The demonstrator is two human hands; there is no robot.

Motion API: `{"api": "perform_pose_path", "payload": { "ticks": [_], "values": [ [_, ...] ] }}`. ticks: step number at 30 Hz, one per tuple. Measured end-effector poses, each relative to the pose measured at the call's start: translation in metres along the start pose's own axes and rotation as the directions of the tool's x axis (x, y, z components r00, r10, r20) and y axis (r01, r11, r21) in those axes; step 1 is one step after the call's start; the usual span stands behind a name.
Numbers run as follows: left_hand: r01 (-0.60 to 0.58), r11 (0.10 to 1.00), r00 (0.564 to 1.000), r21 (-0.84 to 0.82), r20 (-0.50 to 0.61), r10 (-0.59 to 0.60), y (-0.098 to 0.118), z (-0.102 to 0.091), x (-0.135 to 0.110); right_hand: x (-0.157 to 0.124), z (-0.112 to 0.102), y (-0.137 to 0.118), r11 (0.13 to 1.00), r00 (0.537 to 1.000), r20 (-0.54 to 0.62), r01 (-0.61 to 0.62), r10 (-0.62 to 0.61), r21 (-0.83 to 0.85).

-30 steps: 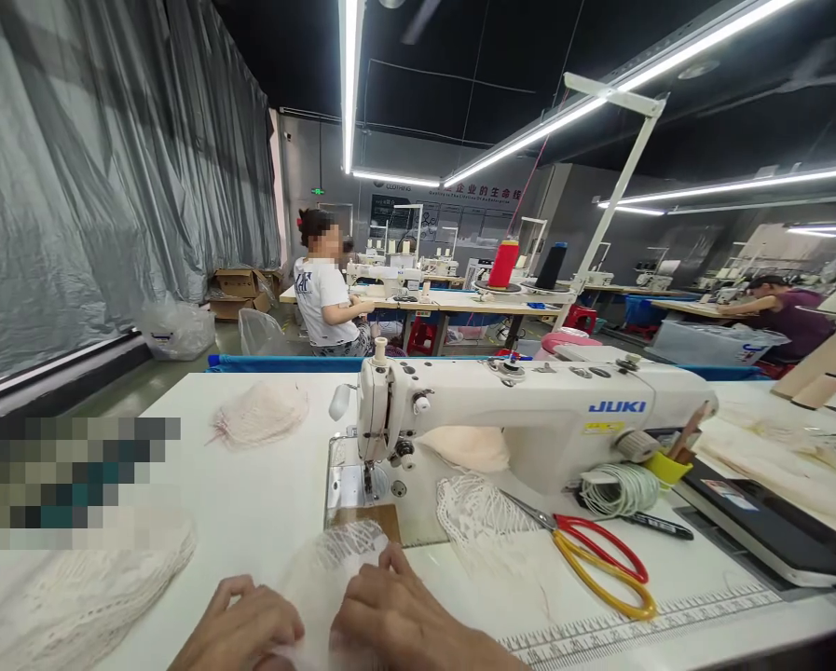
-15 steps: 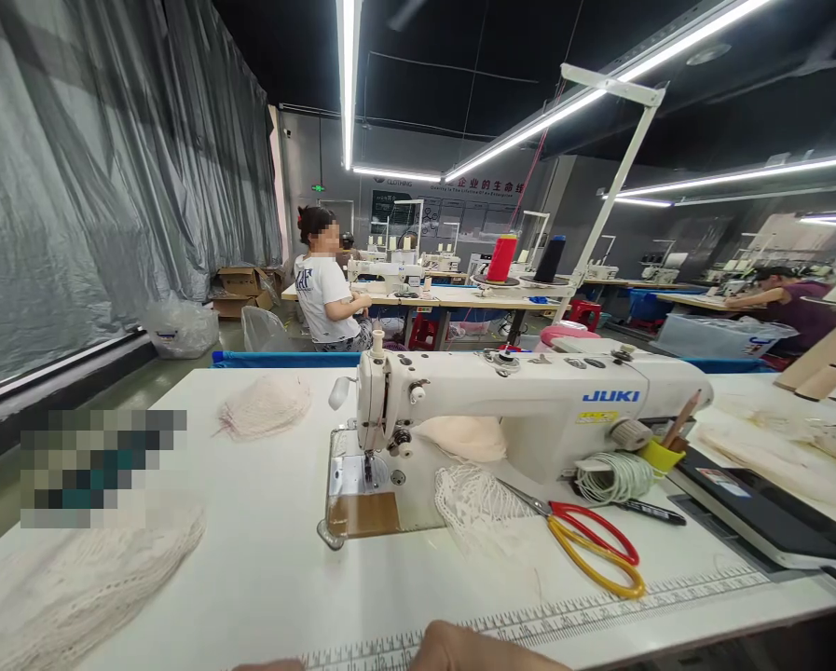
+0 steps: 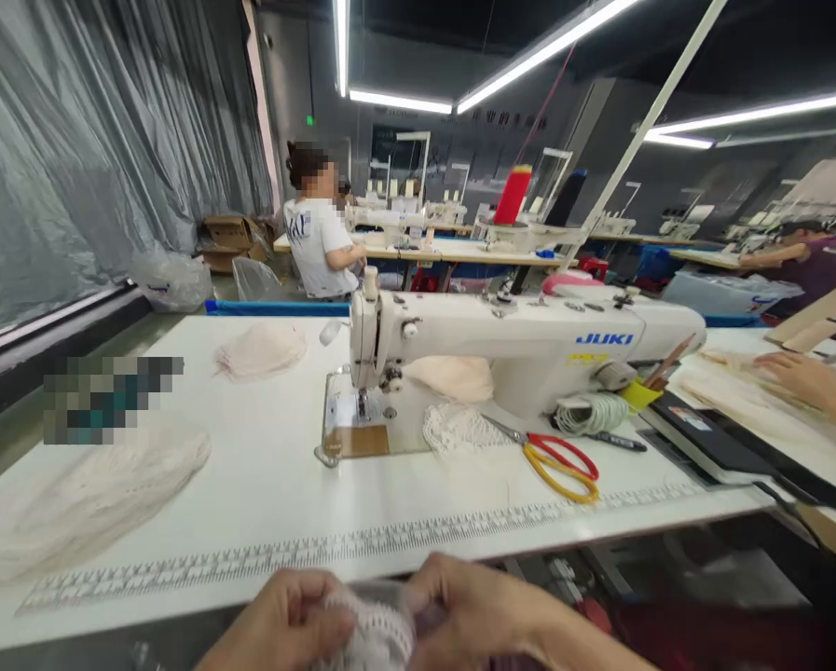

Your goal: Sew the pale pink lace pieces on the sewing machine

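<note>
Both my hands are at the bottom edge of the view, below the front edge of the white table (image 3: 264, 503). My left hand (image 3: 284, 624) and my right hand (image 3: 470, 610) are closed on a small piece of white lace fabric (image 3: 379, 629) held between them. A white JUKI sewing machine (image 3: 515, 349) stands on the table beyond my hands. A ruler strip (image 3: 362, 545) runs along the table's front edge.
Red-and-yellow scissors (image 3: 561, 457) and a lace piece (image 3: 459, 429) lie right of the needle plate. Lace piles sit at the left (image 3: 89, 503) and far left (image 3: 256, 349). Another person's hand (image 3: 805, 382) rests on fabric at the right. A person (image 3: 316, 238) sits at a farther table.
My hands drew back from the needle plate toward me with the lace piece, off the table's edge. The view tilted down. A person's hand appeared at the right.
</note>
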State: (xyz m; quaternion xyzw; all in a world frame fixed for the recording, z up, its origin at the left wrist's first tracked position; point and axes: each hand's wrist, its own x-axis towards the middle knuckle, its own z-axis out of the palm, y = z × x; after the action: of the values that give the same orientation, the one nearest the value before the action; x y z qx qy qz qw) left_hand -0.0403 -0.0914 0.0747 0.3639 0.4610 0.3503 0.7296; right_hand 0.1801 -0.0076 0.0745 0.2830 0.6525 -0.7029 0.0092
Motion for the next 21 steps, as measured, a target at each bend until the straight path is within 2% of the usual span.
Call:
{"api": "perform_pose_path", "payload": {
  "ticks": [2,5,8,12,16,18,21],
  "values": [
    [0.035,0.999,0.999,-0.036,-0.017,-0.036,0.003,0.007,-0.003,-0.005,0.003,0.003,0.995,1.0,0.015,0.012,-0.014,0.096],
    [0.127,0.992,0.992,0.0,-0.024,-0.127,0.003,0.014,-0.005,-0.012,0.007,0.006,0.974,0.996,0.072,0.034,-0.052,0.225],
    [0.171,0.985,0.985,0.034,-0.033,-0.17,-0.006,0.018,-0.006,-0.013,0.016,0.01,0.954,0.997,0.04,0.054,-0.069,0.294],
    [0.146,0.987,0.989,0.063,-0.022,-0.145,-0.02,0.019,-0.008,-0.01,0.027,0.021,0.95,0.998,-0.056,0.032,-0.015,0.31],
    [0.131,0.991,0.99,-0.013,0.055,-0.13,-0.029,0.018,-0.009,-0.011,0.026,0.031,0.959,0.999,-0.029,0.024,-0.016,0.284],
    [0.138,0.99,0.988,0.03,0.066,-0.14,-0.032,0.019,-0.007,-0.012,0.025,0.033,0.964,0.999,-0.021,0.038,-0.034,0.262],
    [0.12,0.978,0.992,0.17,0.025,-0.126,-0.036,0.02,-0.002,-0.013,0.026,0.033,0.96,0.997,-0.038,0.071,-0.063,0.271]
  ]
}}
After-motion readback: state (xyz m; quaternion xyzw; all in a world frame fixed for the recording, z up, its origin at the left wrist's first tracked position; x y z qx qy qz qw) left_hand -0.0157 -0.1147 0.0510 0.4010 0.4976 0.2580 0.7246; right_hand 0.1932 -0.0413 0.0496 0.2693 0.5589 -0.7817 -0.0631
